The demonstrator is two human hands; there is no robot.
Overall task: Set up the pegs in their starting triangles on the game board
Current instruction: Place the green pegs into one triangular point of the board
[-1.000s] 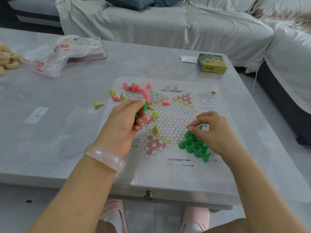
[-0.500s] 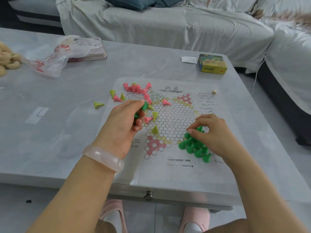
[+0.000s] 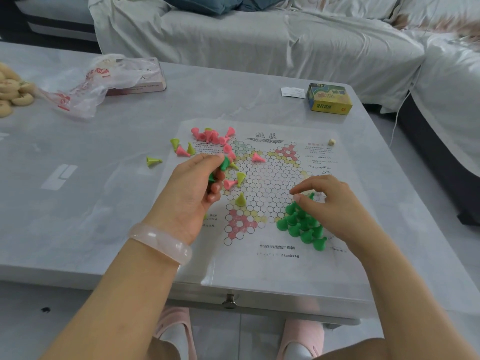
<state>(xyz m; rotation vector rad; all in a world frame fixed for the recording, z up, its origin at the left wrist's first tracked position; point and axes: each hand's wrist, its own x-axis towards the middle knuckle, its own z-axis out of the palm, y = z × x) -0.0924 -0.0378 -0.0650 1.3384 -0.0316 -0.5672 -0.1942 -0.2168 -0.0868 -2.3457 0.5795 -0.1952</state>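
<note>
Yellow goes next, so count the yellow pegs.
6 yellow pegs: one on the table left of the sheet, two at its far-left edge, three on the grid beside the left hand. Others may hide among pink pegs.

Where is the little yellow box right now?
In the head view, the yellow box sits at the table's far right, beyond the game board, with a small white paper slip just to its left.
</note>
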